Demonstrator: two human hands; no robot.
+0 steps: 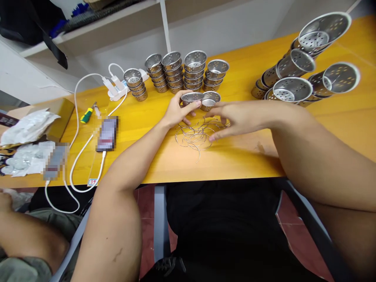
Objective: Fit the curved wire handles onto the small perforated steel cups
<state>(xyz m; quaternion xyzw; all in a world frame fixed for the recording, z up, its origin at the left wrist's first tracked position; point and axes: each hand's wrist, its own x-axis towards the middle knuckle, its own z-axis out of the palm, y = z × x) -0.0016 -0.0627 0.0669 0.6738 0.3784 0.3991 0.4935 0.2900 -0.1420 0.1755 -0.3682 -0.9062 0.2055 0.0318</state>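
Note:
My left hand point(176, 111) is closed around a perforated metal cup point(192, 98), its thumb along the near side. A second metal cup point(210, 100) stands just to the right of it, and from this angle I cannot tell whether the two touch. Below them a loose tangle of thin wire rings point(194, 135) lies on the table. Over the right edge of that tangle is my right hand point(232, 117), thumb and fingers apart; whether a fingertip touches a wire is unclear.
Stacks of perforated cups point(176, 72) line the back of the yellow table point(158, 164). Taller stacks point(290, 70) lean at the right. On the left are a power strip point(117, 89), white cables, a screwdriver point(87, 114), phones point(107, 133) and plastic bags point(29, 127). Another person's arm point(32, 231) shows lower left.

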